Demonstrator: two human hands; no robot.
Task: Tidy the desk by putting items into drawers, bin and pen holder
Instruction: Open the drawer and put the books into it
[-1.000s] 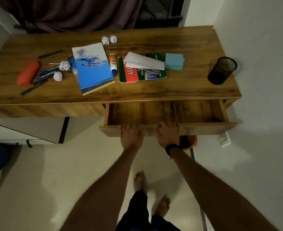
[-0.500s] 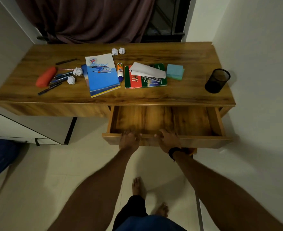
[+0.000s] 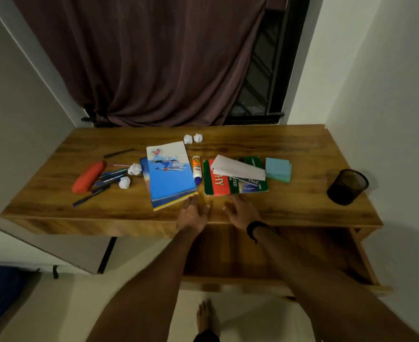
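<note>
Both hands are empty, fingers spread, hovering over the near edge of the bench [image 3: 302, 149]. The left hand [image 3: 194, 213] sits just short of the near right corner of the blue notebook [image 3: 170, 176], its fingertips almost touching that corner. The notebook's long axis runs away from the hand, tilted slightly leftward, so most of the cover lies ahead and to the left. The right hand [image 3: 242, 210] is just below the red and green books [image 3: 235, 183], which lie directly ahead of it with their long edge crosswise; a folded white paper [image 3: 238, 167] rests on top. Each hand is nearer its own stack. The open drawer [image 3: 366, 257] lies behind and beneath both wrists, so lifting either stack and drawing it back looks like the likely next move.
</note>
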